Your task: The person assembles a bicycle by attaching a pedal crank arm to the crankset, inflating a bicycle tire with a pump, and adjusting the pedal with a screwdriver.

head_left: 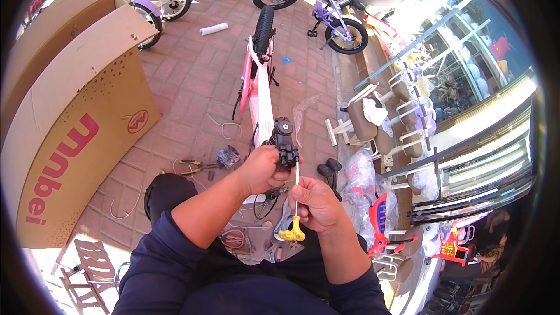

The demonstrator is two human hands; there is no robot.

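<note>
A pink and white bicycle (263,96) stands in front of me, its rear tyre pointing away. At its near end is the black handlebar stem (284,134). My left hand (259,170) is closed around the lower left side of this stem, its fingertips partly hidden. My right hand (318,203) pinches the thin shaft of a T-handle wrench (292,231) with a yellow grip. The wrench stands nearly upright in view, its tip meeting the stem's clamp; whether it sits in a bolt cannot be made out.
A large open cardboard box (87,140) fills the left side. Pliers (195,169) and cables lie on the brick paving near my knee. To the right are a red plastic part (379,224), plastic wrapping (360,178) and several stools (364,119). A purple-white bicycle (324,3) stands farther off.
</note>
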